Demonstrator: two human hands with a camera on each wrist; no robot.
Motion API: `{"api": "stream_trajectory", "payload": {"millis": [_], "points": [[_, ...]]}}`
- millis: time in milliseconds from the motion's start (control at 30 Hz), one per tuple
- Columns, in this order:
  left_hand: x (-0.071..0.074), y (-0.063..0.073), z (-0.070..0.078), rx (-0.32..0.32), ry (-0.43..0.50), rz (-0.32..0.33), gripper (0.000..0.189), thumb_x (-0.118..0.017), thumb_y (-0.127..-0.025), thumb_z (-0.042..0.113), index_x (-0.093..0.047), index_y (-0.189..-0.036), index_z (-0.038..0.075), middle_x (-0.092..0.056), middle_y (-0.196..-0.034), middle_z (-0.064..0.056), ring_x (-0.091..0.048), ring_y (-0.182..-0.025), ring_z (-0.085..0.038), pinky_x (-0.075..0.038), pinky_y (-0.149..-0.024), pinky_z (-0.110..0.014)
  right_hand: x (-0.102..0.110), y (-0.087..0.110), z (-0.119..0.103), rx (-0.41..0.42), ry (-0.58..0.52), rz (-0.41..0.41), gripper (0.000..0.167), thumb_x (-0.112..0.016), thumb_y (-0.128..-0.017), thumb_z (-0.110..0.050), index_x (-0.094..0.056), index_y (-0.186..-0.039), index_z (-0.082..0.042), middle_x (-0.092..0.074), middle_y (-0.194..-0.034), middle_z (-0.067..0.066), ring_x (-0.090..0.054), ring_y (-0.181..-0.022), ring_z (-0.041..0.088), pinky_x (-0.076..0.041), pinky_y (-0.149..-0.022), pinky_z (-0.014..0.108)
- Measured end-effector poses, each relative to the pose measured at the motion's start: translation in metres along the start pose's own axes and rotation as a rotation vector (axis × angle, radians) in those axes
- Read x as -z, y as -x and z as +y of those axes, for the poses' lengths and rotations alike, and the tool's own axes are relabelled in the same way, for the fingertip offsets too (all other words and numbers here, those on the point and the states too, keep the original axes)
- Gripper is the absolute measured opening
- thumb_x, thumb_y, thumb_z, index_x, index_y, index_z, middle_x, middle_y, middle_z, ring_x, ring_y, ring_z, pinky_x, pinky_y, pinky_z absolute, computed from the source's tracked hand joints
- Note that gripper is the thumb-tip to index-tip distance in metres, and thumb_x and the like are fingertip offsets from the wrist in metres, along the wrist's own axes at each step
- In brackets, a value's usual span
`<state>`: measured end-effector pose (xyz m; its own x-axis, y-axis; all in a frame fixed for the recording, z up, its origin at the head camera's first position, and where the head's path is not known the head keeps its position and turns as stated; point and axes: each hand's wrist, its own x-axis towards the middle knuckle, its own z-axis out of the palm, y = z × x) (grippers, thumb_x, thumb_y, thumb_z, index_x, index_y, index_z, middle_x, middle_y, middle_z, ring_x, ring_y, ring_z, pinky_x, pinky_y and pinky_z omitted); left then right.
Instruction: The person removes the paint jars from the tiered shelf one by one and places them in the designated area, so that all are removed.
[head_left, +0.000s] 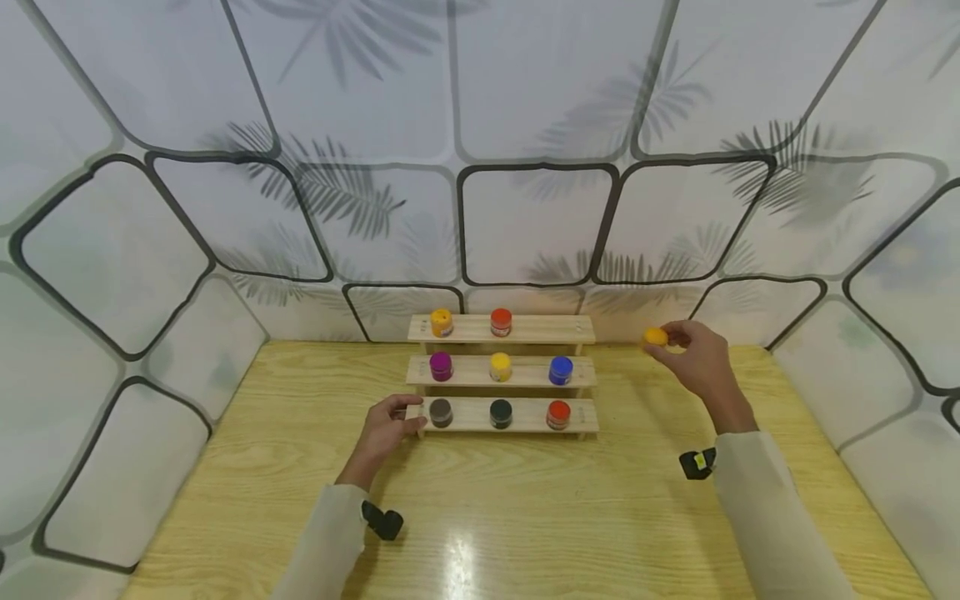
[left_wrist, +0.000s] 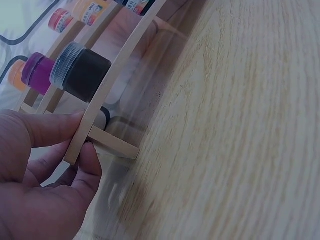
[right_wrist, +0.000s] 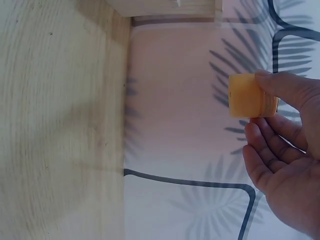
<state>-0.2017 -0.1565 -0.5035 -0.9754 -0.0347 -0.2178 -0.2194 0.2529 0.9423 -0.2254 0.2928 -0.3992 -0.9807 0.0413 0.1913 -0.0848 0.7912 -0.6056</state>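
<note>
My right hand pinches a small orange-yellow paint jar between thumb and fingers, raised to the right of a wooden three-step rack. My left hand grips the left end of the rack's lowest board, thumb on top and fingers beneath. Near that thumb stands a dark paint jar. Further along the same board are a blackish-green jar and a red jar. The middle step bears a purple jar, a yellow jar and a blue jar.
On the top step stand an orange jar and a red-lidded jar, both left of its bare right end. The rack stands at the back of a light wood table. A patterned fabric wall encloses the back and sides.
</note>
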Motion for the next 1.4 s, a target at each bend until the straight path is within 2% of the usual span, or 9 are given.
{"api": "stream_trajectory", "payload": {"millis": [233,467,700,900,1100,1400], "points": [[-0.001,-0.002,-0.002,-0.006,-0.007,0.005,0.034,-0.07,-0.083,0.007,-0.064,-0.115,0.001,-0.057,-0.109,-0.013,-0.048,-0.084,-0.015,-0.045,-0.067,-0.027,-0.005,0.008,0.017,-0.036,0.004,-0.038,0.048,-0.066,-0.089,-0.031,-0.057,-0.118,0.007,-0.059,-0.112,0.028,-0.054,-0.104,0.043,-0.046,-0.085,0.054],[0.0,-0.001,0.003,0.019,-0.031,-0.012,0.035,-0.07,-0.083,0.009,-0.063,-0.117,0.003,-0.055,-0.112,-0.014,-0.046,-0.089,-0.019,-0.043,-0.07,-0.027,-0.01,0.014,0.028,-0.054,0.026,-0.077,0.047,-0.066,-0.088,-0.025,-0.057,-0.118,0.009,-0.06,-0.109,0.03,-0.055,-0.1,0.042,-0.047,-0.082,0.052],[0.0,-0.002,0.002,0.02,-0.058,-0.025,0.037,-0.069,-0.085,0.011,-0.061,-0.12,0.003,-0.054,-0.12,-0.016,-0.047,-0.099,-0.021,-0.043,-0.074,-0.027,-0.02,0.02,0.039,-0.072,0.03,-0.127,0.043,-0.066,-0.088,-0.021,-0.056,-0.118,0.009,-0.061,-0.11,0.03,-0.056,-0.1,0.043,-0.048,-0.083,0.052],[-0.001,-0.003,0.0,0.024,-0.041,-0.024,0.038,-0.07,-0.085,0.009,-0.061,-0.121,0.002,-0.055,-0.116,-0.016,-0.046,-0.091,-0.019,-0.043,-0.07,-0.028,-0.031,0.025,0.052,-0.082,0.023,-0.157,0.043,-0.067,-0.086,-0.019,-0.057,-0.116,0.01,-0.062,-0.109,0.03,-0.058,-0.099,0.043,-0.049,-0.083,0.052],[0.0,-0.002,0.001,0.015,-0.034,-0.03,0.035,-0.069,-0.085,0.008,-0.062,-0.119,0.002,-0.055,-0.114,-0.015,-0.045,-0.089,-0.019,-0.043,-0.069,-0.028,-0.042,0.03,0.065,-0.084,0.024,-0.191,0.041,-0.068,-0.086,-0.019,-0.058,-0.114,0.01,-0.063,-0.105,0.028,-0.06,-0.094,0.039,-0.052,-0.076,0.046],[0.0,0.001,0.005,0.018,-0.032,-0.02,0.036,-0.069,-0.085,0.008,-0.061,-0.119,0.002,-0.057,-0.111,-0.016,-0.049,-0.087,-0.017,-0.045,-0.069,-0.028,-0.047,0.032,0.069,-0.06,0.029,-0.188,0.038,-0.068,-0.084,-0.015,-0.058,-0.11,0.011,-0.064,-0.1,0.027,-0.062,-0.089,0.037,-0.052,-0.074,0.045]]}}
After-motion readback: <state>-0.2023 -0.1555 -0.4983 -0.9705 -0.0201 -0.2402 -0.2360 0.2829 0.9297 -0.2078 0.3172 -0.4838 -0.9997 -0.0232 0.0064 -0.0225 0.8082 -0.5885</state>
